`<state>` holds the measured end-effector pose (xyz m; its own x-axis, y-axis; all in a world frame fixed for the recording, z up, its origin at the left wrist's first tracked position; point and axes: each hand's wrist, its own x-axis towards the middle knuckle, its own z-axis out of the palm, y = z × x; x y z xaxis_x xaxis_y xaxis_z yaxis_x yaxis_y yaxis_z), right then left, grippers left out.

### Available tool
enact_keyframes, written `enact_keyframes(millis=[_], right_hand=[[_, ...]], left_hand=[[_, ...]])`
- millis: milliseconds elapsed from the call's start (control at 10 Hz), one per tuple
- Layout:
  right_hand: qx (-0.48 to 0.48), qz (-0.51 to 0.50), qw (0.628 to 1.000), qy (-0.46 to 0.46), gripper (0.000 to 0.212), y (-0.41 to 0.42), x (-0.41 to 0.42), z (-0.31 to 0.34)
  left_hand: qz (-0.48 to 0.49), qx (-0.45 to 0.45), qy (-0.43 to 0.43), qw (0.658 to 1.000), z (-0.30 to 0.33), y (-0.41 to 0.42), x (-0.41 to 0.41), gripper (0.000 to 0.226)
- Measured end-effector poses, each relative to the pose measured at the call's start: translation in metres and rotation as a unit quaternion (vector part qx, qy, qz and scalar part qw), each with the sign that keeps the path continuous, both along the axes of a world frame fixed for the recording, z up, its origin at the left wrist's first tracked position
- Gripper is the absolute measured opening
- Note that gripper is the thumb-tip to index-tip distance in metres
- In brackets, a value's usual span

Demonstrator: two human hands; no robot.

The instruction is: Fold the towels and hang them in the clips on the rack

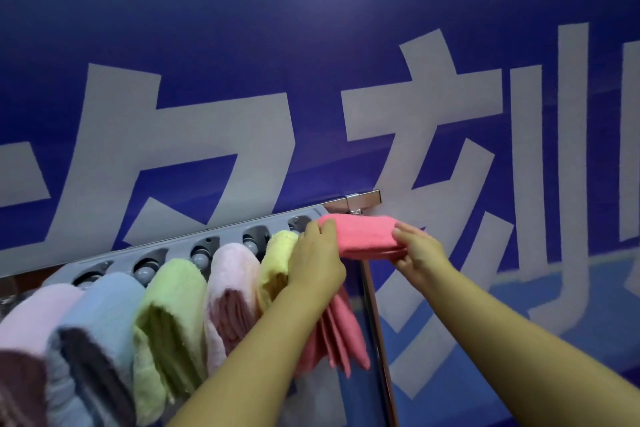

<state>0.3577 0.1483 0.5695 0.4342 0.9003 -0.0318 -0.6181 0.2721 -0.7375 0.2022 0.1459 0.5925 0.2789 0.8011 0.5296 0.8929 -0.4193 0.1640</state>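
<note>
I am holding a folded coral-pink towel [363, 236] up at the right end of the grey plastic clip rack [180, 250], both bare arms reaching in from below. My left hand [317, 260] is curling over the towel's left part, fingers bent round the soft fold just beside the last round clip socket [299, 221]; my right hand [415, 250] is pinching the thick, rounded right end between thumb and fingers. The towel's loose layers are hanging down below my left wrist in flat, pointed flaps. To the left, five fluffy terry towels are already sitting in the clips, each bulging out as a plump arch: pale yellow [277, 260], light pink [232, 281], lime green [173, 305], sky blue [104, 315] and lilac [38, 312]. A shiny metal bar [360, 199] is sticking out past the rack's end, and a polished metal post [377, 322] is running down beneath it. Behind everything, a smooth blue banner [311, 28] with big white characters is filling the wall.
</note>
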Motion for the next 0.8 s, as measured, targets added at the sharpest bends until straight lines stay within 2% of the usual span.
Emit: enact_keyframes(millis=[100, 200, 300, 400, 500, 600, 700, 800], right_hand=[[-0.038, 0.017, 0.999, 0.006, 0.034, -0.006, -0.018, -0.029], [-0.037, -0.006, 0.998, 0.058, 0.034, -0.013, -0.031, -0.040], [-0.027, -0.038, 0.991, 0.125, 0.036, -0.018, -0.029, -0.044], [-0.031, -0.027, 0.985, 0.167, 0.032, -0.016, -0.027, -0.054], [-0.064, 0.077, 0.986, 0.130, 0.014, -0.017, -0.036, -0.071], [-0.107, 0.144, 0.983, 0.038, 0.010, -0.023, -0.048, -0.077], [-0.111, 0.166, 0.980, -0.014, 0.009, -0.030, -0.056, -0.079], [-0.121, 0.160, 0.979, -0.041, 0.017, -0.043, -0.062, -0.075]], left_hand=[[-0.023, -0.034, 0.019, 0.999, 0.007, -0.004, -0.005, 0.064], [-0.008, -0.019, 0.043, 0.999, 0.016, -0.004, -0.005, 0.052], [-0.058, 0.056, 0.057, 0.995, 0.016, 0.000, -0.001, 0.054], [-0.074, 0.085, 0.072, 0.991, 0.007, 0.006, 0.000, 0.056], [-0.090, 0.062, 0.001, 0.994, -0.012, 0.005, -0.005, 0.065], [-0.114, 0.008, -0.108, 0.988, -0.027, -0.005, -0.008, 0.076], [-0.115, -0.067, -0.165, 0.977, -0.038, -0.018, -0.013, 0.088], [-0.128, -0.131, -0.162, 0.970, -0.049, -0.032, -0.023, 0.093]])
